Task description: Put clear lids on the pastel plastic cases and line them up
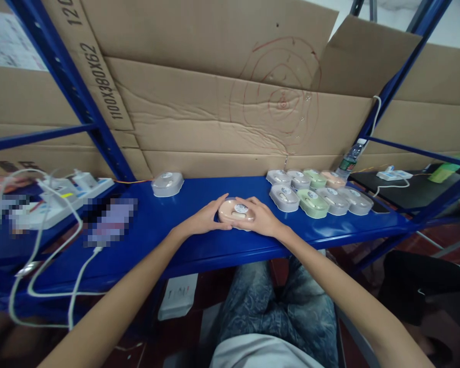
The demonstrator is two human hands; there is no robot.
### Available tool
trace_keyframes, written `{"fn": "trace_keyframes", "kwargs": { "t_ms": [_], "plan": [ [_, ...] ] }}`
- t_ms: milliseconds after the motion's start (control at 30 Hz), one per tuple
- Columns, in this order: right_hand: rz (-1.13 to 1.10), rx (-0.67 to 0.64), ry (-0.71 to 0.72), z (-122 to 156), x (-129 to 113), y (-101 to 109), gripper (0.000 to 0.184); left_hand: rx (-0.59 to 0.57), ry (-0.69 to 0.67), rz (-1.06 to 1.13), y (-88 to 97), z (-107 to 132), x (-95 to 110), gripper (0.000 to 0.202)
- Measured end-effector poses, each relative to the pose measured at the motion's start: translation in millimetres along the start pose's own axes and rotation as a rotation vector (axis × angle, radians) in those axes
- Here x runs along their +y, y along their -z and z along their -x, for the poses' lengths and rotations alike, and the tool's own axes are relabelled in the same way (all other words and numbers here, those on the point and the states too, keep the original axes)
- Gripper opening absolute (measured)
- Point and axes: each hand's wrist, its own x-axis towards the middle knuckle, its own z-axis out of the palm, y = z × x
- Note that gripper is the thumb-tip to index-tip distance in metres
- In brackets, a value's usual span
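Near the front of the blue shelf point(199, 248), a peach-coloured lidded plastic case point(230, 208) with a round white label sits between both my hands. My left hand point(207, 217) grips its left end, thumb at the near side and fingers at the far side. Around the right end curl the fingers of my right hand point(262, 217), partly covering the lid. Similar cases in white, green point(313, 203) and peach point(333, 179) stand in two rows to the right. One more pale case point(167, 184) stands alone at the back left.
A phone point(113, 220), blurred out, lies at left on a white cable, near a power strip point(61, 197). A plastic bottle point(351, 158) stands at the back right, a dark phone point(379, 207) beside the cases. Cardboard point(199, 112) backs the shelf between blue posts.
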Motion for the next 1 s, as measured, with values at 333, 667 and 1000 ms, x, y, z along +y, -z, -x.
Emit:
{"fn": "trace_keyframes", "kwargs": {
  "t_ms": [333,667,1000],
  "plan": [
    [0.148,0.123,-0.116,-2,-8,-10,0.089,0.12,-0.219,-0.184,0.4,15,43,0.096],
    [0.095,-0.042,-0.046,43,7,10,0.092,0.143,-0.016,-0.322,-5.3,-17,54,0.069],
    [0.448,-0.055,-0.025,71,-15,13,0.064,0.124,0.13,-0.596,-4.1,-117,56,0.051]
  ]
}}
